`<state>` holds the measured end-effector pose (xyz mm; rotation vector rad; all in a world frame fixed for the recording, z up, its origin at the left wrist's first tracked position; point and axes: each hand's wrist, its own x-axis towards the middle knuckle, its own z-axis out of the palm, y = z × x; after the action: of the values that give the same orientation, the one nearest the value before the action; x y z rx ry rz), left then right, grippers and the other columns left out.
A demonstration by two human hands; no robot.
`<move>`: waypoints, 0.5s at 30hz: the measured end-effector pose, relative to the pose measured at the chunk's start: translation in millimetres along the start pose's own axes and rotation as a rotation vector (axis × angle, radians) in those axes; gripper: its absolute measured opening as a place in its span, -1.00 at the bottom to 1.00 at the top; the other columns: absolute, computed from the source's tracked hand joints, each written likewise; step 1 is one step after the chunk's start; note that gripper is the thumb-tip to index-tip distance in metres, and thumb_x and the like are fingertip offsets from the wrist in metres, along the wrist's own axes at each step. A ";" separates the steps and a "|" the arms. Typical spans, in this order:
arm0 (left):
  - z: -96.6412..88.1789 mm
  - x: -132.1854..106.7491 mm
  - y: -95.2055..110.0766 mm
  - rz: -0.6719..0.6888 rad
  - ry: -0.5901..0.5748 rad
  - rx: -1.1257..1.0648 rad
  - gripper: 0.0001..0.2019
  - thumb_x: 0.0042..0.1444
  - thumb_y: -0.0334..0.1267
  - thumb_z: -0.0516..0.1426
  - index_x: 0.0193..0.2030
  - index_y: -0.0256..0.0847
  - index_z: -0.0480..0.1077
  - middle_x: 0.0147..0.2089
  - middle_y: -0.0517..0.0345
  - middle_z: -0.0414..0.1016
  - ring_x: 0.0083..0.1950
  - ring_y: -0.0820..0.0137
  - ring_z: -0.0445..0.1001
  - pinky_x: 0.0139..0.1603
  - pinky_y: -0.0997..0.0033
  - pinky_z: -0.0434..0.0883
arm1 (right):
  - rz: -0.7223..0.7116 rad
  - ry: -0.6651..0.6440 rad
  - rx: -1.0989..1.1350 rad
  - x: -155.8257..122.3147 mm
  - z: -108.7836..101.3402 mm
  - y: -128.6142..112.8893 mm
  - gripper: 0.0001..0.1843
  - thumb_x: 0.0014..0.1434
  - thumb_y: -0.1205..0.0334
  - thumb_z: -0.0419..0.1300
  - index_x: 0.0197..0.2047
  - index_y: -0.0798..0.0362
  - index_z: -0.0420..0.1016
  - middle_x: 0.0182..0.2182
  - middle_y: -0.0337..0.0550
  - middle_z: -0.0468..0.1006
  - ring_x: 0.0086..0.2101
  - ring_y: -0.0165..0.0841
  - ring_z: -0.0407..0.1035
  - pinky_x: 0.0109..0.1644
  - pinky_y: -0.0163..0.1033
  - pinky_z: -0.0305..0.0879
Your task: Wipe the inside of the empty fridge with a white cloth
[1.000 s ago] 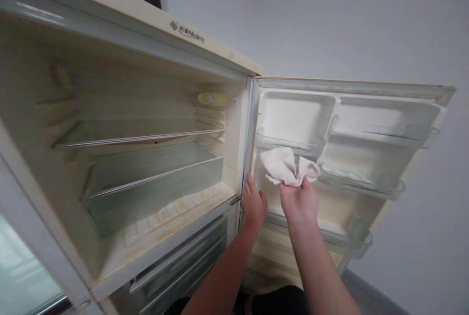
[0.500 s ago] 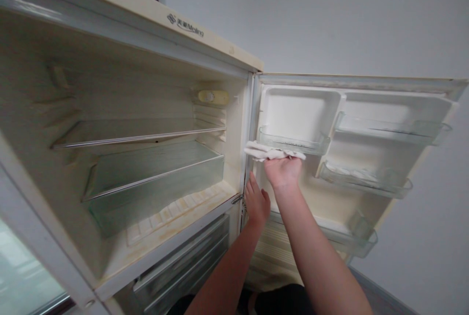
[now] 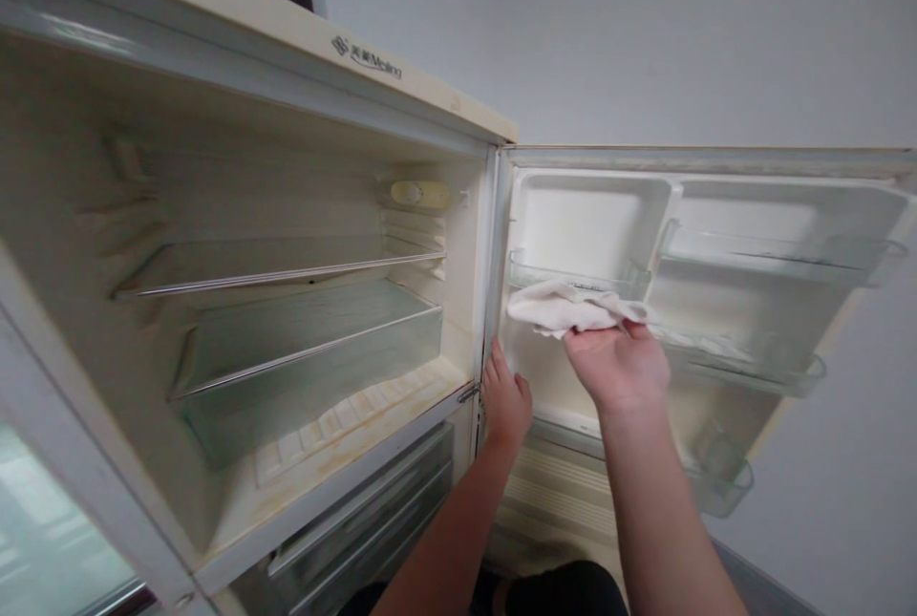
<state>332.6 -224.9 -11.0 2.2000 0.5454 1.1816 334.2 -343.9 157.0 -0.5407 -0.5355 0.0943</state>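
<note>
A white cloth lies across the upturned fingers of my right hand, which pinches it with the thumb. It is just below the small upper bin on the inside of the refrigerator door; whether it touches the door is unclear. Lower and to the left, my left hand rests at the hinge-side edge of that door, beside the metal hinge. Its fingers are stretched upward, and no object shows in it.
The open refrigerator stands left, holding a glass shelf and a clear drawer. Stained ribbing marks its floor. More clear bins project from the door's right part. Freezer drawers sit below.
My right hand has moved right, away from the hinge side, carrying the cloth, which now appears more spread out. My left hand stays at the door's edge. The view has shifted slightly.
</note>
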 end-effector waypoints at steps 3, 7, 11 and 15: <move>1.5 -0.5 -1.3 0.014 0.009 0.003 -0.21 0.27 -0.40 0.01 0.61 -0.46 -0.16 0.41 -0.39 0.32 0.41 -0.02 0.35 0.40 -0.01 0.31 | -0.132 -0.078 -0.092 -0.9 -21.1 -13.2 -0.67 0.33 0.06 -0.02 -0.23 -0.04 0.54 -0.15 -0.04 0.64 -0.05 -0.17 0.54 0.26 0.26 0.35; 0.8 -1.2 -0.3 0.016 0.014 0.012 -0.20 0.28 -0.39 0.01 0.61 -0.43 -0.19 0.39 -0.40 0.33 0.39 -0.03 0.37 0.37 -0.01 0.33 | -0.317 0.109 -0.094 14.2 -18.8 -3.9 -0.67 0.26 0.00 -0.01 -0.34 -0.05 0.48 -0.26 -0.08 0.62 -0.19 -0.17 0.54 0.12 0.17 0.46; -1.3 -1.0 2.9 0.006 -0.002 0.009 -0.21 0.28 -0.39 0.01 0.61 -0.46 -0.18 0.36 -0.40 0.36 0.38 -0.03 0.38 0.38 0.00 0.34 | -0.349 0.354 0.006 18.6 19.4 19.5 -0.63 0.31 0.07 -0.09 -0.39 -0.06 0.45 -0.40 -0.17 0.58 -0.31 -0.27 0.53 -0.06 -0.11 0.53; 0.6 0.1 2.4 -0.025 -0.005 0.002 -0.21 0.26 -0.40 0.04 0.60 -0.43 -0.12 0.39 -0.40 0.35 0.40 -0.02 0.38 0.40 0.01 0.33 | -0.061 0.241 0.162 11.4 56.3 36.9 -0.54 0.42 0.17 -0.15 -0.21 0.00 0.58 -0.41 -0.22 0.60 -0.38 -0.36 0.51 -0.20 -0.28 0.50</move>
<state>333.3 -226.8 -9.6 2.1912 0.5702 1.1632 317.3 -283.6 184.1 -0.3705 -0.3054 0.0142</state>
